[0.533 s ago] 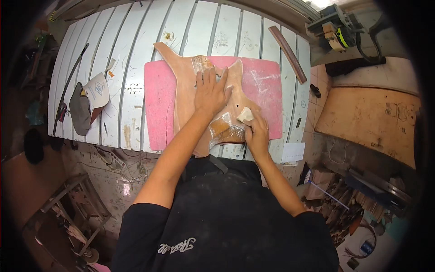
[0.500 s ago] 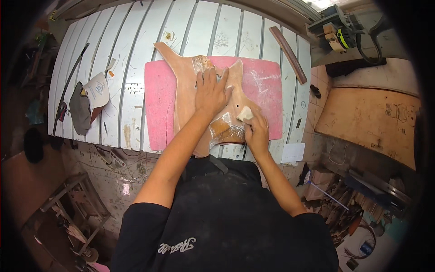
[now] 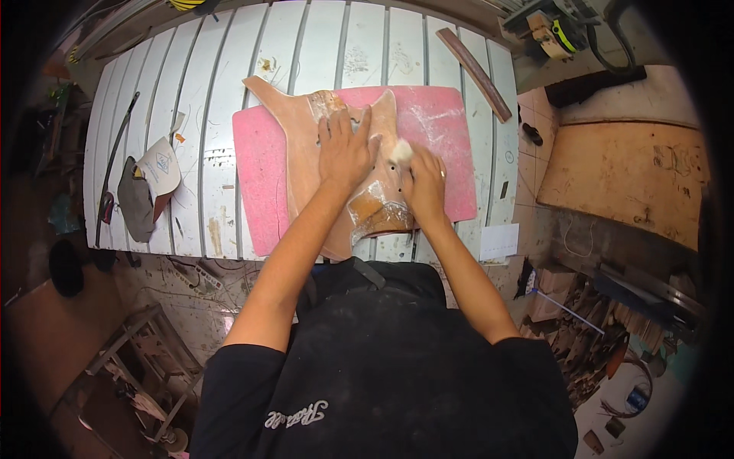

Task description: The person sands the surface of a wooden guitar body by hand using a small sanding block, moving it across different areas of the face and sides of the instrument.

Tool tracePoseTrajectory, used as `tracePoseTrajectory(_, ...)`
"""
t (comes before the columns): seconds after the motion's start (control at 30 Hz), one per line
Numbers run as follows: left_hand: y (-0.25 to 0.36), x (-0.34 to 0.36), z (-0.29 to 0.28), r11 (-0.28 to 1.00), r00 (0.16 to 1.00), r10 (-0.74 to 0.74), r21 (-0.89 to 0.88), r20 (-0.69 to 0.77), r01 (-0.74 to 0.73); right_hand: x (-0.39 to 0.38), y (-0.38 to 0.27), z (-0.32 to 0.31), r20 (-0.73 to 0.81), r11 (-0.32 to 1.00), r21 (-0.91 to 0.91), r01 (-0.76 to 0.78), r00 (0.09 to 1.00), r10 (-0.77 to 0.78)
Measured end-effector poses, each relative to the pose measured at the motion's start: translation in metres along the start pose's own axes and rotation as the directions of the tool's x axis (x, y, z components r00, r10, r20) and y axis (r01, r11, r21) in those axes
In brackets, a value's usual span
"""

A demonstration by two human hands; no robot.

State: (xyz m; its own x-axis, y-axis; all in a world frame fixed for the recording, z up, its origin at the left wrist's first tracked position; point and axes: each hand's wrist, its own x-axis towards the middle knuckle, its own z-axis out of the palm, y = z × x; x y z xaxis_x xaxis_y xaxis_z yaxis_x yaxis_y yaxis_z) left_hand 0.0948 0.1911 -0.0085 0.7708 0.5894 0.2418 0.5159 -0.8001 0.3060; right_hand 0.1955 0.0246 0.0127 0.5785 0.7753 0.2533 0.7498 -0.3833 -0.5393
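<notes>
A wooden guitar body (image 3: 304, 162), with pointed horns and small holes, lies on a pink foam pad (image 3: 437, 122). White dust coats parts of its lower cutout. My left hand (image 3: 344, 151) rests flat on its upper middle, fingers spread. Along the body's right edge, my right hand (image 3: 425, 182) is closed on a pale piece of folded sandpaper (image 3: 401, 151), pressed against the wood beside a dark hole. Motion blurs the sandpaper, so its exact folds are unclear.
Pad and body rest on a white slatted table (image 3: 210, 138). A cap (image 3: 159, 172) and a thin black strip (image 3: 118, 157) lie at left. A dark wooden bar (image 3: 475, 75) is at far right, with white paper (image 3: 499, 241) near the right front corner.
My right hand has slid the sandpaper up and away from me along the body's right side. My left hand stays flat on the wood. The whole view has shifted slightly.
</notes>
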Motion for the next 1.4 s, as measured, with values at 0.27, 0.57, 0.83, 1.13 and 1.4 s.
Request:
tracePoseTrajectory(0.27,-0.003,-0.001,0.000,1.000,1.000,0.002,-0.013,0.019,-0.001,-0.048,-0.003,-0.017,0.005,0.996,-0.075,0.037,0.999,-0.037)
tracePoseTrajectory(0.57,-0.010,-0.006,0.006,0.999,0.999,0.028,-0.029,-0.016,-0.028,-0.041,0.001,-0.013,0.006,0.995,-0.088,0.054,0.999,-0.054)
tracePoseTrajectory(0.83,-0.007,0.000,-0.010,0.994,0.993,0.005,-0.109,0.121,0.008,0.041,0.000,0.008,-0.038,0.995,-0.048,-0.090,0.995,0.088)
tracePoseTrajectory(1.13,0.060,-0.030,0.014,0.985,0.967,0.151,-0.112,0.206,-0.130,-0.010,0.093,-0.029,-0.234,0.863,0.384,-0.330,0.869,0.436)
tracePoseTrajectory(1.4,0.116,-0.098,0.025,0.582,0.589,0.778,-0.603,0.218,-0.546,-0.029,0.093,-0.064,-0.203,0.641,0.658,-0.395,0.727,0.656)
